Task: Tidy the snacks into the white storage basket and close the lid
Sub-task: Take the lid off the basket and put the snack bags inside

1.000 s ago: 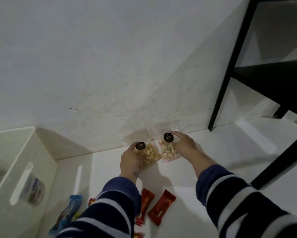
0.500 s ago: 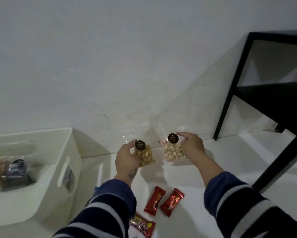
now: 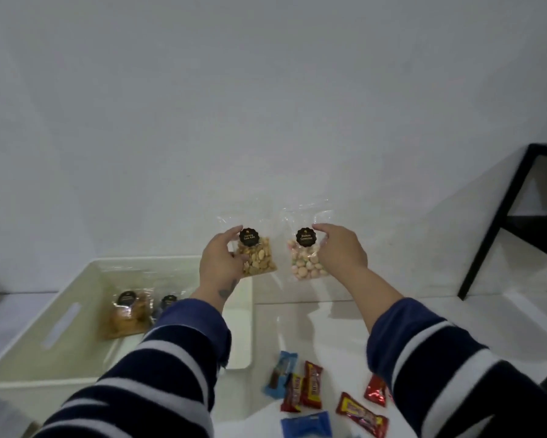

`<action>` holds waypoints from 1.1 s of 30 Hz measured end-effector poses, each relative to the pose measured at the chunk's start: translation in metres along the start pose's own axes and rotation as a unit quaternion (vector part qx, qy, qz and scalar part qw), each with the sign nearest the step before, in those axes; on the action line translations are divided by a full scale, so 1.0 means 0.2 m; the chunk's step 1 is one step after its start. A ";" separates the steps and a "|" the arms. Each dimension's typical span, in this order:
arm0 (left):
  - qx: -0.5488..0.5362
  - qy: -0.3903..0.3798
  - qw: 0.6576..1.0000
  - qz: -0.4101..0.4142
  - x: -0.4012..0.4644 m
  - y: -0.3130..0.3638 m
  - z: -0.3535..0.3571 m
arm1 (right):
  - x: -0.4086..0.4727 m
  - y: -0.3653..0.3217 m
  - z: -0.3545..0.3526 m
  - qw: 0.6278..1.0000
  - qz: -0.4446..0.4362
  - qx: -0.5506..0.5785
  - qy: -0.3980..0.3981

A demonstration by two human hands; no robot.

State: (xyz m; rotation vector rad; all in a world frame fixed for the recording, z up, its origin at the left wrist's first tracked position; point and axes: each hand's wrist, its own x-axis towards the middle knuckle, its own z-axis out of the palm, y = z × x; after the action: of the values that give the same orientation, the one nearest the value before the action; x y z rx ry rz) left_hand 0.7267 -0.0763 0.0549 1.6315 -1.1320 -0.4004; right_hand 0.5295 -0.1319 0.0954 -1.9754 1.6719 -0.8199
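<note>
My left hand (image 3: 220, 263) holds a clear bag of peanuts (image 3: 257, 256) with a black round label, lifted above the right wall of the white storage basket (image 3: 245, 317). My right hand (image 3: 341, 252) holds a clear bag of pastel candies (image 3: 307, 263) with a similar label, in the air beside the first bag. The open basket at lower left holds two clear snack bags (image 3: 130, 314). No lid is in view.
Red wrapped snack bars (image 3: 305, 388), a small blue bar (image 3: 281, 373) and a blue packet (image 3: 307, 425) lie on the white floor near my right sleeve. A black metal shelf frame (image 3: 503, 216) stands at the right. A white wall is straight ahead.
Both hands have lifted the two bags off the floor and carried them left toward the basket. My view has turned left, so the basket's inside now shows.
</note>
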 end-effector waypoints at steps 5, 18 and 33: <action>0.066 0.002 0.998 -0.018 0.05 -0.25 -0.34 | -0.09 -0.35 0.26 0.999 -0.030 -0.017 -0.029; 0.105 -0.088 0.980 -0.143 0.15 -0.88 -0.29 | -0.09 -0.36 1.04 0.987 0.059 -0.032 -0.147; 0.229 -0.192 0.937 -0.180 0.18 -0.84 -0.35 | -0.08 -0.39 1.05 0.955 0.123 -0.045 -0.267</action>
State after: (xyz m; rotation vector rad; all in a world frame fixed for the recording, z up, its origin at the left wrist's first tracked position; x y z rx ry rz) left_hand 0.8742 -0.0691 -0.0560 2.2546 -1.2759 -0.7623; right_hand 0.7267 -0.1123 -0.0118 -1.7796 1.5898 -0.0996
